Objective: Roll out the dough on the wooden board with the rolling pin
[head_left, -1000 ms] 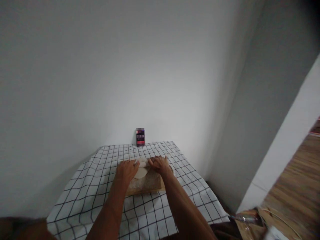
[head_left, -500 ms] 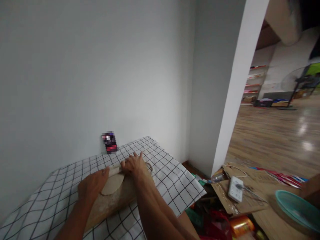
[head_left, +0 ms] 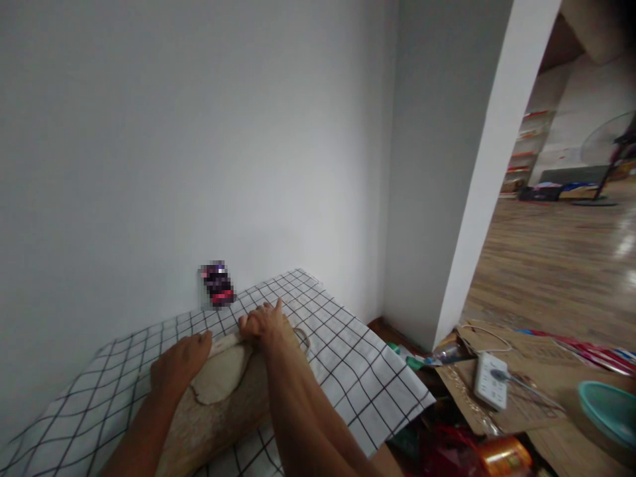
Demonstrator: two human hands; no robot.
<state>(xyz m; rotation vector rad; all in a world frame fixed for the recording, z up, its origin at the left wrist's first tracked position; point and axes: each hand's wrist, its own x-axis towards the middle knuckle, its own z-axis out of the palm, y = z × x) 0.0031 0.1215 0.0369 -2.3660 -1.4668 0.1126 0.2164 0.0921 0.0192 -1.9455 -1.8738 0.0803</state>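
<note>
A pale sheet of dough (head_left: 222, 379) lies flattened on a floured wooden board (head_left: 211, 427). Across the dough's far edge runs a light rolling pin (head_left: 226, 344), seen only in the stretch between my hands. My left hand (head_left: 179, 363) is closed over its left end, thumb pointing inward. Around the right end curl the fingers of my right hand (head_left: 262, 323), the forearm crossing over the board. Just beyond the right wrist, a thin round rim (head_left: 304, 339) shows, partly hidden; I cannot make out what it belongs to.
A checked cloth (head_left: 358, 361) covers the table, which meets a white wall. A pixelated dark object (head_left: 217, 283) leans there. Right of the table are cardboard (head_left: 527, 397), a power strip (head_left: 491, 381), a teal basin (head_left: 609, 407) and an orange container (head_left: 504, 457).
The view has turned slightly, so the items on the right sit further right. Both hands stay on the rolling pin, and more of the dough shows beneath it.
</note>
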